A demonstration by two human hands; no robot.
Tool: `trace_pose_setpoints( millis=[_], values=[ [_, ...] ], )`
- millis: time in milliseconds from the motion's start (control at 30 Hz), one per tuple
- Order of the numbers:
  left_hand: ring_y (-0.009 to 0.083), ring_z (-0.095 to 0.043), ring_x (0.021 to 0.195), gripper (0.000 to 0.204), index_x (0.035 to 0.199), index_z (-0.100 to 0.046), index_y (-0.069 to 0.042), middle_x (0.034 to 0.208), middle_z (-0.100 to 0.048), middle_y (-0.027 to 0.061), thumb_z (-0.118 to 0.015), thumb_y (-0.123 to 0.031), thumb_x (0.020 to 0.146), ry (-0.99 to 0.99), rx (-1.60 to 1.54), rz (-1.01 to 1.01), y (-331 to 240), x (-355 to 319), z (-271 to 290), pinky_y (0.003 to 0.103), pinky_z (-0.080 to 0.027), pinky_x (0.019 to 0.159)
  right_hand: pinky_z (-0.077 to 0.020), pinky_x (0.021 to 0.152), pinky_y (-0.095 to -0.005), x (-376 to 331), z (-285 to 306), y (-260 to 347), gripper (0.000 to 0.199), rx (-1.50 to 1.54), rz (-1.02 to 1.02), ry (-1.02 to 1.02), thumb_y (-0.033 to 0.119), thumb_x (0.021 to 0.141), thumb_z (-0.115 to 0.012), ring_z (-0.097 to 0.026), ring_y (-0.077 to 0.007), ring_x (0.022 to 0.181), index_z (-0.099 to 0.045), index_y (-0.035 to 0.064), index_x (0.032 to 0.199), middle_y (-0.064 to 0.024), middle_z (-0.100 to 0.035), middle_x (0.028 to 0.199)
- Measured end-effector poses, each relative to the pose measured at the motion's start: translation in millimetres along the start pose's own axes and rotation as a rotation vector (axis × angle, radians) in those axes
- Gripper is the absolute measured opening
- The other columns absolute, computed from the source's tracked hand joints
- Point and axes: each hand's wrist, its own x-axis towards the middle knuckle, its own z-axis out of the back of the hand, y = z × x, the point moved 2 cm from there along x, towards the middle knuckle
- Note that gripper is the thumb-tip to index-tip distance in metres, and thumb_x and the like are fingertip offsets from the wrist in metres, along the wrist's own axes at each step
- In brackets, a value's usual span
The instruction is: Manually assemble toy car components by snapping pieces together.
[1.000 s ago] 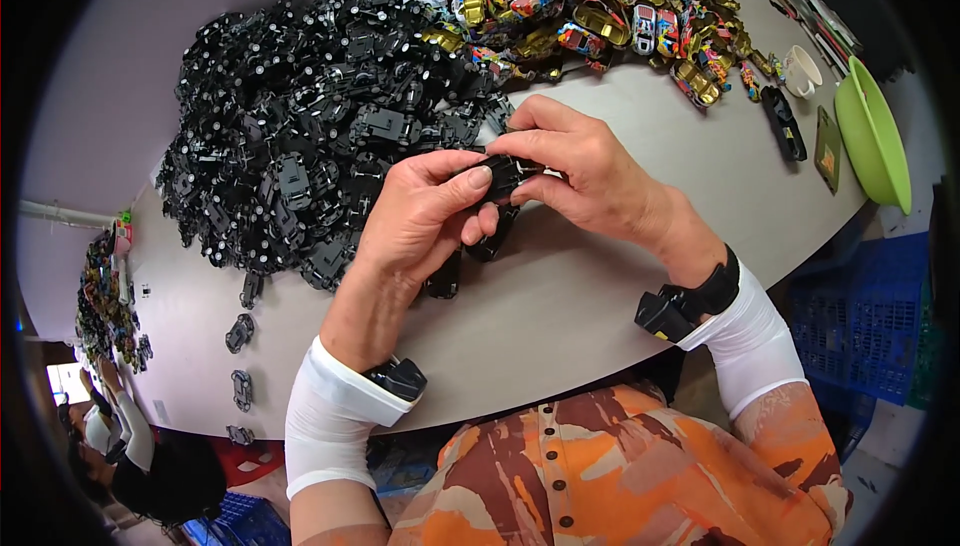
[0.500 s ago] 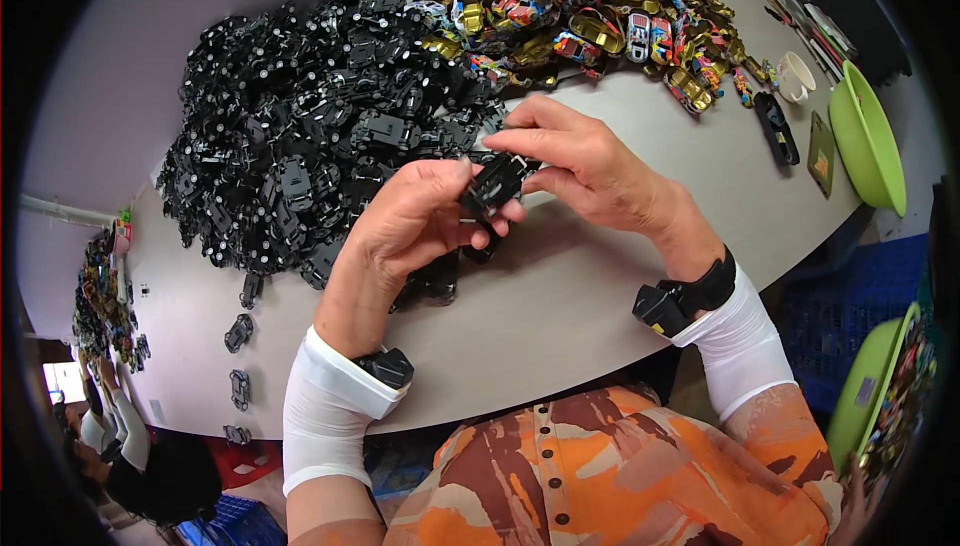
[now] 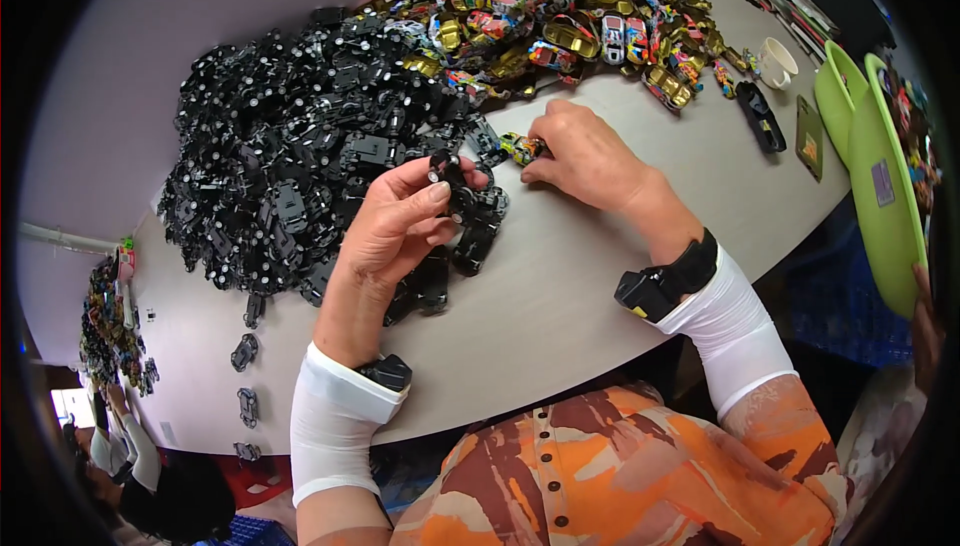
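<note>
Big grey counter [image 3: 560, 296] with a huge black chassis pile [image 3: 300, 166] and a colourful toy car pile [image 3: 570, 16] behind it. Green trays [image 3: 880, 176] stand at the right edge. Left hand [image 3: 395, 231] has its fingers [image 3: 430, 191] pinched on a black chassis [image 3: 447, 174], held above the counter. Right hand [image 3: 585, 156] has fingers closed on a small car [image 3: 525, 148] lying on the counter.

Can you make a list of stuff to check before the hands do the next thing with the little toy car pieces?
1. Left hand holds a black car base in its fingers: ok.
2. Right hand rests on a small colourful car body on the table: ok.
3. Firm grip on that body: cannot tell.
4. More black bases in the pile: ok.
5. Bare table in front of the hands: ok.
</note>
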Motion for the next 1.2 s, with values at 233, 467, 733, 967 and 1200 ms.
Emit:
trace_pose_setpoints(
  millis=[233, 467, 733, 967, 1200],
  values=[
    [0.0141, -0.059, 0.089, 0.037, 0.114, -0.055, -0.002, 0.110, -0.060, 0.0133, -0.067, -0.011, 0.081, 0.034, 0.045, -0.218, 2, 3, -1, 0.024, -0.050, 0.070, -0.0444, 0.059, -0.0233, 4, 17, 14, 0.026, 0.856, -0.181, -0.133, 0.006, 0.069, -0.074, -0.049, -0.0049, 0.066, -0.057, -0.0011, 0.088, 0.0013, -0.052, 0.072],
    [0.0179, -0.058, 0.100, 0.036, 0.117, -0.053, -0.002, 0.114, -0.058, 0.0151, -0.064, -0.008, 0.083, -0.073, -0.019, -0.294, 4, 3, 2, 0.028, -0.053, 0.080, -0.0416, 0.062, -0.0204, 0, 16, 33, 0.022, 0.998, -0.131, -0.066, 0.002, 0.070, -0.073, -0.047, -0.0031, 0.068, -0.059, 0.0016, 0.088, 0.0038, -0.054, 0.073],
    [0.0210, -0.057, 0.105, 0.037, 0.118, -0.053, -0.003, 0.116, -0.058, 0.0142, -0.064, -0.008, 0.083, -0.070, -0.041, -0.320, 8, 5, 6, 0.034, -0.052, 0.086, -0.0408, 0.061, -0.0204, -3, 7, 32, 0.023, 0.973, -0.125, -0.091, 0.004, 0.068, -0.075, -0.047, -0.0029, 0.068, -0.059, 0.0021, 0.085, 0.0035, -0.054, 0.074],
    [0.0211, -0.058, 0.104, 0.037, 0.117, -0.054, -0.003, 0.115, -0.058, 0.0137, -0.065, -0.007, 0.082, -0.095, -0.029, -0.316, 7, 5, 2, 0.035, -0.053, 0.087, -0.0426, 0.061, -0.0217, -4, 10, 38, 0.023, 0.874, -0.139, -0.090, 0.004, 0.069, -0.074, -0.050, -0.0048, 0.068, -0.058, 0.0007, 0.085, 0.0011, -0.057, 0.075],
    [0.0163, -0.061, 0.096, 0.036, 0.113, -0.058, -0.001, 0.109, -0.062, 0.0103, -0.064, 0.003, 0.079, -0.113, 0.149, -0.393, 8, 4, -8, 0.029, -0.052, 0.083, -0.0467, 0.062, -0.0300, -6, 10, 45, 0.024, 0.642, -0.006, -0.135, 0.003, 0.068, -0.072, -0.059, -0.0196, 0.068, -0.054, -0.0020, 0.083, -0.0118, -0.060, 0.074]
  ],
)
